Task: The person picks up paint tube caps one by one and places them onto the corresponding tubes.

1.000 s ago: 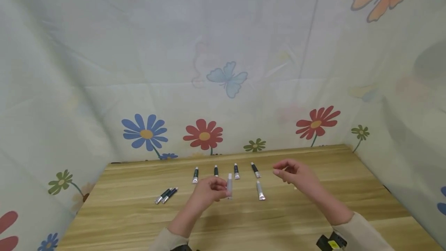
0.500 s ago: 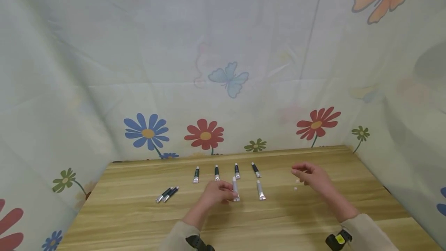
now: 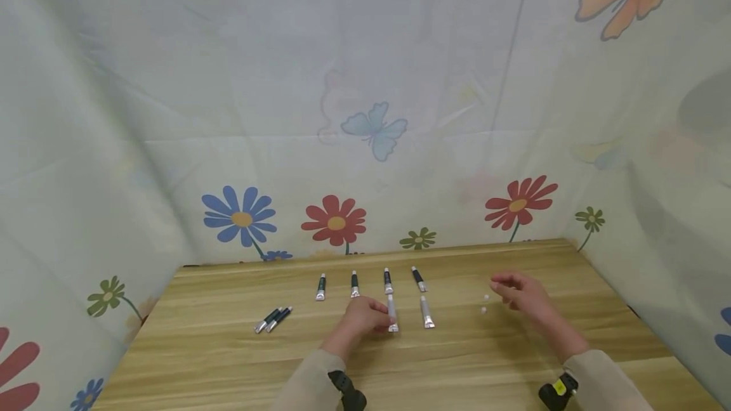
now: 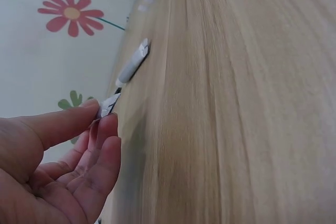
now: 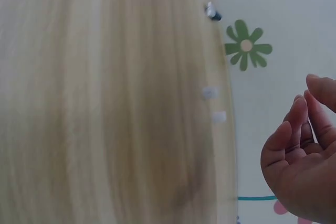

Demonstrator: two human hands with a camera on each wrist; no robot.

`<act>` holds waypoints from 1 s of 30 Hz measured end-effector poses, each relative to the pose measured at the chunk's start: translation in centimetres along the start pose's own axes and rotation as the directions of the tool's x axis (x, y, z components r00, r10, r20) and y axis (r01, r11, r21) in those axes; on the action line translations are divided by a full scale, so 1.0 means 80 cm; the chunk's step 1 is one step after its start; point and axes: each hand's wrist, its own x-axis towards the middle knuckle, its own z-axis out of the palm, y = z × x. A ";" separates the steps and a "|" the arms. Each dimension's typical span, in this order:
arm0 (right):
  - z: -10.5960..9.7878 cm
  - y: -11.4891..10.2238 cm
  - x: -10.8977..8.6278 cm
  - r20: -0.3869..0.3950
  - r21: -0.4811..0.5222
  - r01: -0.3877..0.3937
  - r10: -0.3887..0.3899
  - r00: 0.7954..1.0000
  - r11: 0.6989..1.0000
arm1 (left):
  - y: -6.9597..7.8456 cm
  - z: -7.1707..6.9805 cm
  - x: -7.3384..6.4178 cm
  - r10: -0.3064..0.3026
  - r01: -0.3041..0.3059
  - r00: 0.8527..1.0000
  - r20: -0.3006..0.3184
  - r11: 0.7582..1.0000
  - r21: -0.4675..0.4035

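Observation:
My left hand [image 3: 365, 317] pinches a pale grey paint tube [image 3: 392, 314] near its flat silver end. In the left wrist view, thumb and forefinger meet on that crimped end [image 4: 107, 107]. A second pale paint tube [image 3: 427, 313] lies just to the right of it. Over the table's right part hovers my right hand [image 3: 526, 297], its fingers loosely bent and holding nothing. Close to its left, two small white pieces [image 3: 483, 310] lie on the wood; the right wrist view shows them blurred, as pale blocks [image 5: 210, 93].
Behind the left hand, several dark-labelled paint tubes [image 3: 388, 280] lie spaced out in a row. Two more dark tubes [image 3: 274, 319] lie side by side at the left. The wooden table [image 3: 200, 360] ends at a flower-printed cloth [image 3: 457, 208] at the back.
My left hand has lowered the pale tube and moved right, beside the other one. The right hand has moved right, and the two white pieces now show plainly.

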 end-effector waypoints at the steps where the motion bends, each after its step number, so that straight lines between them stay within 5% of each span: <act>1: 0.000 0.002 0.000 -0.005 -0.019 0.008 -0.009 1.000 1.000 | 0.000 0.001 0.001 -0.013 0.013 1.000 0.000 1.000 0.001; 14: 0.006 0.023 0.011 -0.044 -0.099 0.017 -0.021 0.999 0.995 | 0.000 0.006 0.010 -0.069 0.069 0.998 0.007 0.998 0.002; 22: 0.013 0.037 0.026 -0.058 -0.235 0.039 -0.054 0.997 0.971 | 0.003 0.008 0.012 -0.099 0.099 0.995 0.005 0.995 0.014; 30: 0.022 0.039 0.033 -0.008 -0.274 0.082 -0.088 0.996 0.958 | 0.003 0.009 0.018 -0.127 0.127 0.992 -0.014 0.992 0.028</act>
